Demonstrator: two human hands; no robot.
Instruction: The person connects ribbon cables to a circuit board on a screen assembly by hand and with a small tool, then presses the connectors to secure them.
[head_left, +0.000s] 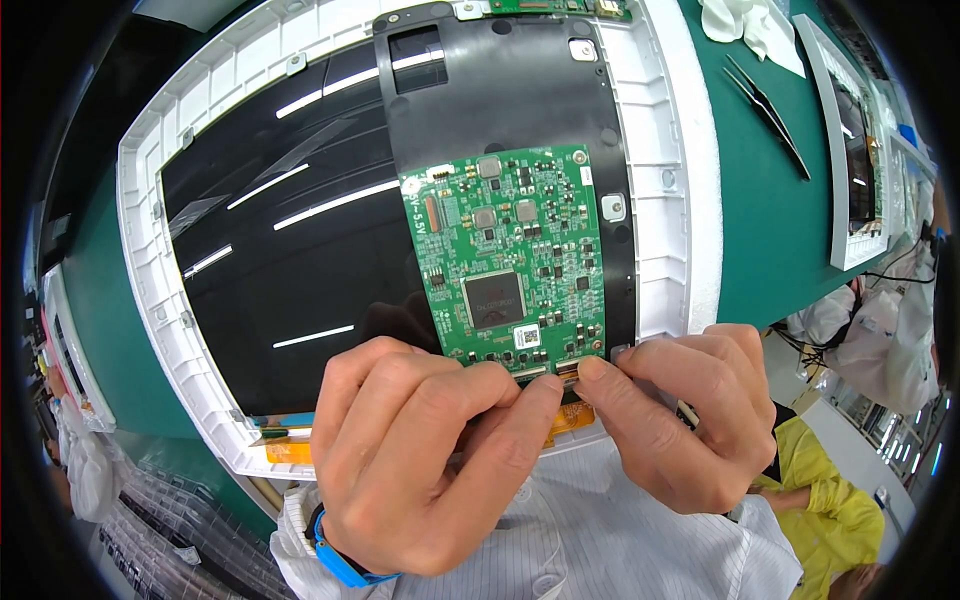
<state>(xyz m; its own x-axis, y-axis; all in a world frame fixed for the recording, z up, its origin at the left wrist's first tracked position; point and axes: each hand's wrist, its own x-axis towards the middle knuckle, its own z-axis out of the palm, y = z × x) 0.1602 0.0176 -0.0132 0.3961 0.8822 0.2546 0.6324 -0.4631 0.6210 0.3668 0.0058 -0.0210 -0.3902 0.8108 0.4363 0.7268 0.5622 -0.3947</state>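
Both hands fill the lower middle of the view, knuckles up, meeting at the near edge of a green circuit board [512,255]. On the left hand [420,450] the fingers are curled close together, and its thumb and forefinger tips press down on the small connector [545,370] at the board's bottom edge; a blue wristband [340,562] circles that wrist above a white striped sleeve [600,540]. On the right hand [685,410] the fingers are also bunched together, the thumb tip meeting the left thumb right at the connector, so the two hands pinch the same spot from either side. An orange flat cable [572,418] shows just beneath the fingertips, running under them toward the connector; how far it sits in the socket is hidden by the thumbs. The circuit board lies on a black sheet [510,95] fixed over the back of a large display panel [290,250], whose glossy black surface mirrors ceiling lights. A white plastic frame [690,200] runs round the panel, and the whole lies on a green table [765,230]. Black tweezers [770,115] lie on the table to the right, well apart from the hands, with a white cloth [745,25] beyond them. Another person in a yellow top [825,510] is at the lower right.
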